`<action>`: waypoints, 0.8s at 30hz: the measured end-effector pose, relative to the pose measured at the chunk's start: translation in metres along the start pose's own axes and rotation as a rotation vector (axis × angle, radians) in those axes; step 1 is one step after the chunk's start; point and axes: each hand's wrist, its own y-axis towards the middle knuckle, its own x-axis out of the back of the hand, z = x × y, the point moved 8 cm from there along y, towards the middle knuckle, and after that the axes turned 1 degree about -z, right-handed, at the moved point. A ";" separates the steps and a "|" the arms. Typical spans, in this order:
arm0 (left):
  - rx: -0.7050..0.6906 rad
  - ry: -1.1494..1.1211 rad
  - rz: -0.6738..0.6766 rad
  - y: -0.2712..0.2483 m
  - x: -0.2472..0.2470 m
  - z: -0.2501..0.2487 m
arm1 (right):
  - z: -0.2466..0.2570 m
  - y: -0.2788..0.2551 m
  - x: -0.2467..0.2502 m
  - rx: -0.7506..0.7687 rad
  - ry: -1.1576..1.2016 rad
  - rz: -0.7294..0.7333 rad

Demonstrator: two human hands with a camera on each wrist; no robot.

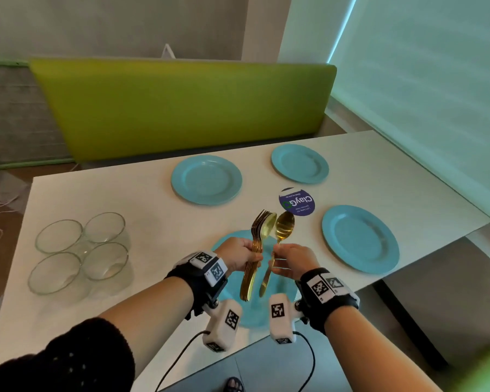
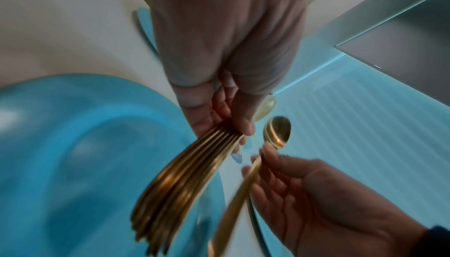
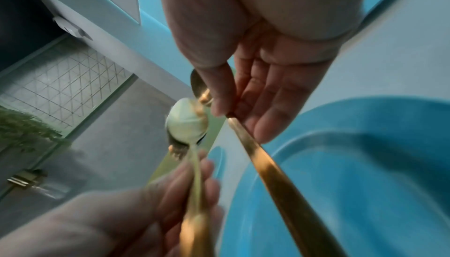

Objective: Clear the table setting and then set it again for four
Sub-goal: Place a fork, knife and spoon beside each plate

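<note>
Left hand (image 1: 239,254) grips a bundle of gold cutlery (image 1: 255,250), fingers wrapped round the handles, fork tines and a spoon bowl pointing up. Right hand (image 1: 290,260) pinches a single gold spoon (image 1: 279,241) at the neck between thumb and fingertips, other fingers loosely extended; spoon sits just beside the bundle. Both are held in the air above a blue plate (image 1: 222,244) at the table's (image 1: 125,199) near edge. Three more blue plates: far-edge middle (image 1: 206,179), far right corner (image 1: 300,163), right edge (image 1: 359,239). Four glass bowls (image 1: 79,250) clustered near left edge. Round purple sticker (image 1: 296,201) between the plates.
</note>
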 end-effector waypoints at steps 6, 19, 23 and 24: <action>0.025 -0.034 -0.101 0.036 0.006 -0.015 | 0.004 0.056 0.058 -0.080 -0.283 -0.058; 0.068 -0.123 -0.249 0.057 0.030 -0.007 | -0.032 0.114 0.066 -0.118 -0.671 0.025; 0.067 -0.112 -0.233 0.060 0.024 -0.008 | -0.033 0.115 0.063 -0.104 -0.675 -0.011; 0.066 -0.112 -0.227 0.061 0.023 -0.009 | -0.032 0.114 0.062 -0.098 -0.670 -0.020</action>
